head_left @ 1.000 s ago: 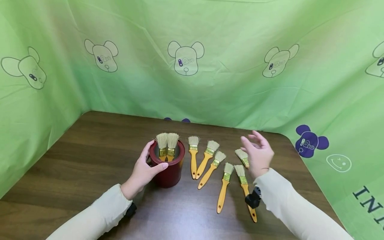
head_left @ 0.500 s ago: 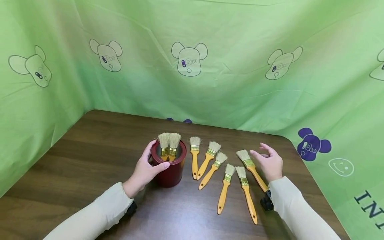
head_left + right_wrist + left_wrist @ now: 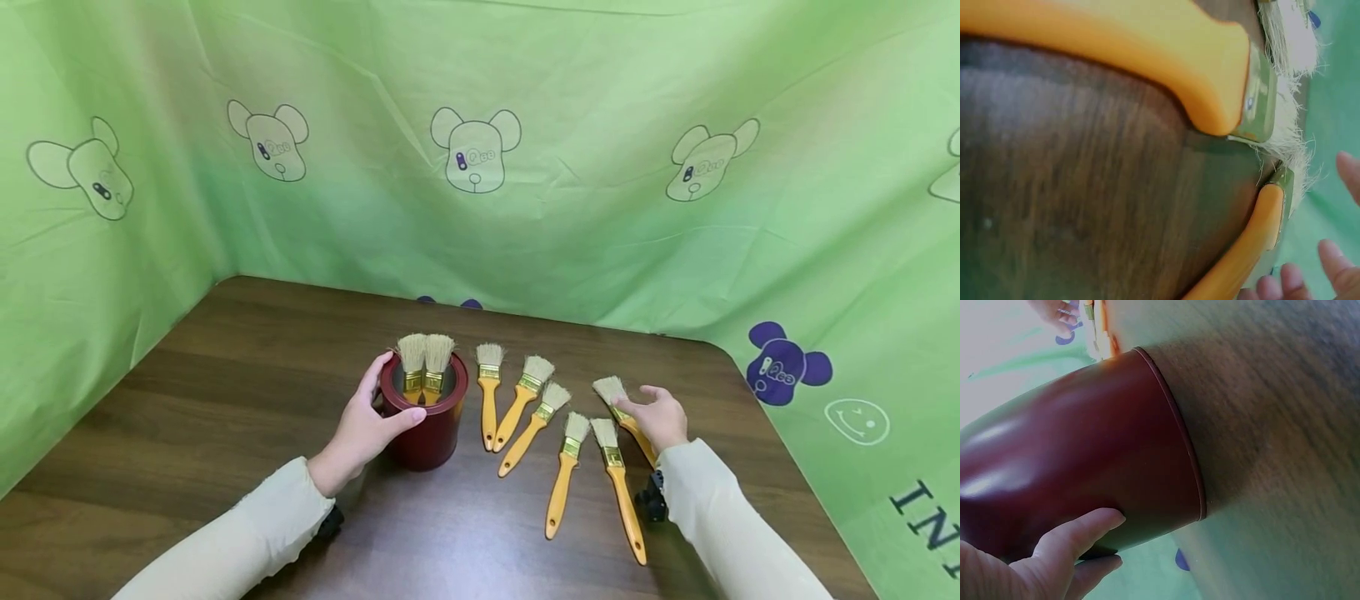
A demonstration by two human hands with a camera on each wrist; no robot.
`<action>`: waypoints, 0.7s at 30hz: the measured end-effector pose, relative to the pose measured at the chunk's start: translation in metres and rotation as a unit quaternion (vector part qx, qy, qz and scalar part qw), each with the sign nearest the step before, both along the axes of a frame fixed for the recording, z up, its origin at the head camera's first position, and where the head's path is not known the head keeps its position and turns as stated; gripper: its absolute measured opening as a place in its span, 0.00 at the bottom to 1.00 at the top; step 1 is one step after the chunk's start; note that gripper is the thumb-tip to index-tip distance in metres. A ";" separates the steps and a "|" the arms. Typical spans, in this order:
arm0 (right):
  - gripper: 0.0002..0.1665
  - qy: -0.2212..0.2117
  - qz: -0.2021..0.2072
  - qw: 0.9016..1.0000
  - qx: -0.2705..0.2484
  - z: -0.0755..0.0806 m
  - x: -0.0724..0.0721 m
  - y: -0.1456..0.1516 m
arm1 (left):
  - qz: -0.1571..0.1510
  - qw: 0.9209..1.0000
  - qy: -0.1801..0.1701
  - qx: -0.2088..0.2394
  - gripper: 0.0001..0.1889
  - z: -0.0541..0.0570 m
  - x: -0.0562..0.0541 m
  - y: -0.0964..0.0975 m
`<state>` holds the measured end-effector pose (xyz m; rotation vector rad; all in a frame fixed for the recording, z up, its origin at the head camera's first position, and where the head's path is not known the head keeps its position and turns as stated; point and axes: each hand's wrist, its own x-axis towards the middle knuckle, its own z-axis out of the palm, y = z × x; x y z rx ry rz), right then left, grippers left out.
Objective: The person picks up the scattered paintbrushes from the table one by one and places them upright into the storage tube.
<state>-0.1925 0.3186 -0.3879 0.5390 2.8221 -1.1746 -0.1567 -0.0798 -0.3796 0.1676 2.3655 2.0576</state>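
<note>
My left hand [image 3: 360, 433] holds a dark red round pot [image 3: 423, 443] by its side, thumb at the front below the rim. Inside the pot, two paintbrushes [image 3: 438, 353] stand bristles up. In the left wrist view the pot [image 3: 1085, 444] looms large, with the fingers [image 3: 1082, 530] against its wall. Over the rightmost paintbrush [image 3: 610, 389] hovers my right hand [image 3: 663, 423], covering part of its handle. The right wrist view shows the fingers [image 3: 1330, 256] of that hand spread apart beside a brush with an orange handle [image 3: 1241, 256], gripping nothing.
Several more paintbrushes with yellow handles lie between pot and right hand, such as one near the pot [image 3: 488, 400] and one by the right wrist [image 3: 621, 492]. The brown wooden table [image 3: 225, 400] meets a green printed cloth [image 3: 360, 225] at the back and sides.
My right hand first moved right and down past the rightmost paintbrush, then came back left over its handle. My left hand stays on the pot. The view has shifted slightly.
</note>
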 end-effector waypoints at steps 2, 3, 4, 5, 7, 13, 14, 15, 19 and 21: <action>0.44 -0.012 -0.007 1.000 0.001 0.000 0.000 0.000 | 0.000 1.000 -0.001 0.001 0.45 0.000 0.000 0.000; 0.44 -0.018 -0.006 1.000 0.004 0.000 0.000 0.000 | -0.001 1.000 -0.001 0.001 0.45 -0.001 0.000 0.000; 0.44 -0.025 -0.003 1.000 0.007 -0.001 -0.001 0.001 | -0.001 1.000 0.000 0.001 0.45 -0.001 0.000 0.000; 0.43 -0.031 0.004 0.999 0.011 -0.001 -0.001 0.002 | -0.002 1.000 0.000 0.002 0.45 -0.001 -0.001 0.000; 0.44 -0.041 0.020 0.999 0.019 -0.002 -0.002 0.004 | -0.004 1.000 0.001 0.004 0.45 -0.001 -0.001 0.000; 0.44 -0.052 0.049 0.996 0.051 -0.005 -0.007 0.006 | -0.005 1.000 -0.002 0.008 0.46 0.000 -0.001 -0.001; 0.43 -0.054 0.048 0.996 0.059 -0.006 -0.008 0.005 | -0.004 1.000 -0.004 0.009 0.46 0.000 -0.001 -0.001; 0.42 -0.056 0.046 0.995 0.067 -0.006 -0.009 0.005 | -0.004 1.000 -0.004 0.009 0.46 0.000 -0.001 -0.002; 0.37 -0.057 0.040 0.993 0.093 -0.008 -0.011 0.004 | -0.005 1.000 -0.003 0.010 0.45 0.001 -0.002 -0.001; 0.34 -0.054 0.039 0.993 0.099 -0.009 -0.011 0.004 | -0.005 1.000 -0.002 0.010 0.45 0.001 -0.002 -0.001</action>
